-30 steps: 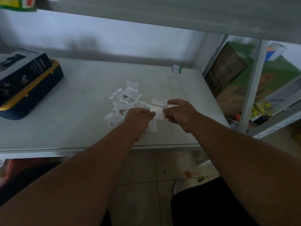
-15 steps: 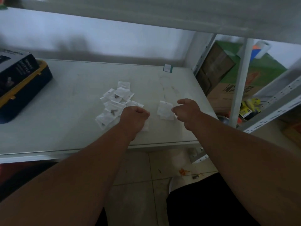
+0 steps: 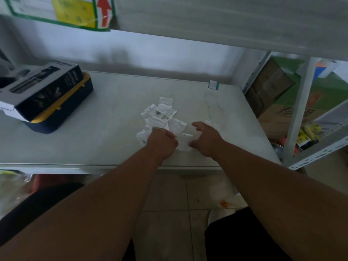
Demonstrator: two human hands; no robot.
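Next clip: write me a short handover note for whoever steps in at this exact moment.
The left hand grips the left edge of one packet over the shelf.
The right hand has fingertips at its right edge; grip unclear.
The loose pile lies beyond the left hand, a smaller stack beyond the right hand.
Done: a few packets seemingly set aside in that stack.
Left: probably add this packet, then work through the pile.
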